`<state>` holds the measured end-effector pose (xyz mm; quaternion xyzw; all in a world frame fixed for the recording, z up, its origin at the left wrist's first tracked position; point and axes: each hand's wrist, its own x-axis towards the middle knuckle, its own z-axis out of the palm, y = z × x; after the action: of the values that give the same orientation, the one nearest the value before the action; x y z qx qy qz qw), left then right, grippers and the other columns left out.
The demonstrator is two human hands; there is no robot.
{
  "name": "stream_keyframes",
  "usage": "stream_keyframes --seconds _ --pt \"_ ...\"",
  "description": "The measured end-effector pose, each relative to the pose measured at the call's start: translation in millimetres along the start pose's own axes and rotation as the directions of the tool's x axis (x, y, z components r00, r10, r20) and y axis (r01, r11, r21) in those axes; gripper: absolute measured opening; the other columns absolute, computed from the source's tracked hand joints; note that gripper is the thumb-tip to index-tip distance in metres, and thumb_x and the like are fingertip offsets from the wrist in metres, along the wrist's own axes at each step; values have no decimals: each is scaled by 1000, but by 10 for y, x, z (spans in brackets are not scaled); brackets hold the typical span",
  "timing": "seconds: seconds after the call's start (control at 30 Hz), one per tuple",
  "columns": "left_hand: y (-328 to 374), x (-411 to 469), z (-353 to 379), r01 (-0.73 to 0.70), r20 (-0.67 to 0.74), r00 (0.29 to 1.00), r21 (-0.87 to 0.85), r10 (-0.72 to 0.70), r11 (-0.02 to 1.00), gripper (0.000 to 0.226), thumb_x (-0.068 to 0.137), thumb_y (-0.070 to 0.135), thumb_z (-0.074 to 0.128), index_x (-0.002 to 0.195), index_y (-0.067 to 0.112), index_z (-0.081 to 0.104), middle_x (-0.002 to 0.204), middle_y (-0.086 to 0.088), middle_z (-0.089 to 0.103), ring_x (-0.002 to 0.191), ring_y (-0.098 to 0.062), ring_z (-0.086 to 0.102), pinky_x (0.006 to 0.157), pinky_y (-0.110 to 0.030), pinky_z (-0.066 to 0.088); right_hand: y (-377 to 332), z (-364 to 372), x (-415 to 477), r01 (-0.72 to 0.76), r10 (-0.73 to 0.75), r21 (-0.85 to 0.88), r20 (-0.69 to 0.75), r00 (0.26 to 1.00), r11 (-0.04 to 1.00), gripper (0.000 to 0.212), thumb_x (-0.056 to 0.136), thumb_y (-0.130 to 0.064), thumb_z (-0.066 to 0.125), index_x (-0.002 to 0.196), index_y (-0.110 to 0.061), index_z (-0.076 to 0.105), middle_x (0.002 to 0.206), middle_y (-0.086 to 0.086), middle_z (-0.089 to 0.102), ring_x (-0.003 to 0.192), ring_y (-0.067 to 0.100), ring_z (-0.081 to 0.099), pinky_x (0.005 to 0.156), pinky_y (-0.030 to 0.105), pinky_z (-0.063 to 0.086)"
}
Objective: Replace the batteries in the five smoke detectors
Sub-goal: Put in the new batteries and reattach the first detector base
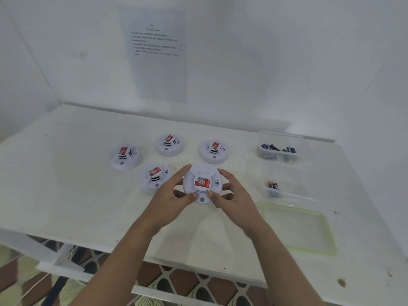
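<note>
Several round white smoke detectors with red labels lie on the white table (77,195). One detector (202,183) sits nearest to me, gripped on both sides: my left hand (174,195) holds its left rim with the thumb at the front, my right hand (229,193) holds its right rim. Another detector (154,176) lies just left of it, partly behind my left hand. Further back are detectors at the left (125,156), middle (169,144) and right (213,150). A clear box of several batteries (279,149) stands at the back right. A second clear box (284,191) holds two batteries (273,186).
A clear lid with a green rim (298,228) lies flat on the table at the right, near the front edge. A printed instruction sheet (157,54) hangs on the wall behind. White walls close in the table at the back and both sides.
</note>
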<state>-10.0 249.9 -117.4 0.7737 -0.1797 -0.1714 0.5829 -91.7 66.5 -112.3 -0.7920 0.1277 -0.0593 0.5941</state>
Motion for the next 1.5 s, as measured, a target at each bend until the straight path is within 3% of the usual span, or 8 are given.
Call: stream_keyframes --seconds 0.17,0.37,0.6,0.73,0.87,1.0,1.13,1.5 --pt "80 -13 -79 -30 8 1000 0 30 1000 70 88 26 75 145 48 40 122 18 60 94 -16 70 84 -26 58 -95 27 -35 28 -28 5 -24 999 1000 61 90 -33 75 142 -44 45 115 -9 67 86 8 71 77 21 56" --pt "103 -55 -121 -68 12 998 -27 68 997 71 87 22 76 145 46 42 120 17 62 91 -20 69 83 -26 58 -154 29 -93 49 -49 -9 -32 998 999 61 90 -35 75 143 -45 44 115 -9 68 86 9 71 79 23 58" --pt "131 -107 -100 -70 19 997 -12 71 997 71 87 24 76 145 46 41 113 27 61 93 -17 67 70 -15 55 -156 10 -172 35 -36 -22 -40 999 999 61 90 -37 75 142 -45 44 117 -8 68 90 11 71 83 26 58" --pt "178 -126 -70 -76 21 997 -17 77 997 70 88 21 74 145 43 41 116 25 59 92 -5 67 66 -10 51 -167 3 -177 32 -33 -15 -53 998 999 61 90 -35 75 143 -44 44 117 -9 67 93 12 70 88 32 60" --pt "193 -127 -29 -80 21 997 -10 80 997 70 88 21 74 145 44 41 117 26 59 92 -3 68 65 -8 50 -153 -28 -197 35 -35 -3 -64 997 999 60 91 -32 74 142 -44 45 118 -8 67 92 11 70 88 31 60" --pt "191 -128 9 -92 9 996 -8 92 996 70 87 22 75 145 43 42 119 25 60 91 -7 69 66 -10 52 -127 -56 -189 30 -31 -28 -63 997 999 60 91 -35 74 143 -45 44 120 -9 68 96 11 70 89 32 59" --pt "185 -112 47 -97 -4 995 -15 97 995 69 86 23 76 144 42 44 120 22 62 92 -9 70 68 -12 53 -125 -81 -191 36 -38 -26 -66 997 999 59 92 -35 72 143 -44 44 120 -12 68 96 10 70 85 24 56" --pt "177 64 172 -100 -7 995 27 100 995 67 85 25 78 141 42 46 122 17 63 86 -13 71 84 -31 60 -32 -190 -82 19 -23 -36 -95 995 999 57 93 -33 72 141 -48 45 119 -14 70 90 5 71 82 21 54"
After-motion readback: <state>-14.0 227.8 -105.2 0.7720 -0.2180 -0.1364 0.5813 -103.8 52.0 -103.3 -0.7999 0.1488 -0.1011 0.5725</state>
